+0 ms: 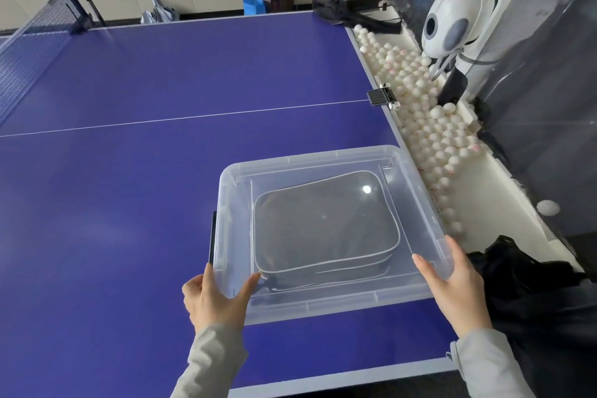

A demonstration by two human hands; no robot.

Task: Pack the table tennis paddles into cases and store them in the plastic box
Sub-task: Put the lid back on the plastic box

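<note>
Plastic box [323, 304] stands at lower centre on the blue table [129, 171], a dark case [326, 229] inside, lid [310, 157] apparently on. Left hand [213, 297] grips its near corner; right hand [455, 287] lies flat on the other. Storing looks finished; next, press the latches [212, 236] closed.

I see a clear plastic box [326, 304] holding a dark grey case [326, 226] piped in white, on my blue, white-lined worktop [161, 81]; white balls [416, 100] beside it, grey sleeves [210, 365].
</note>
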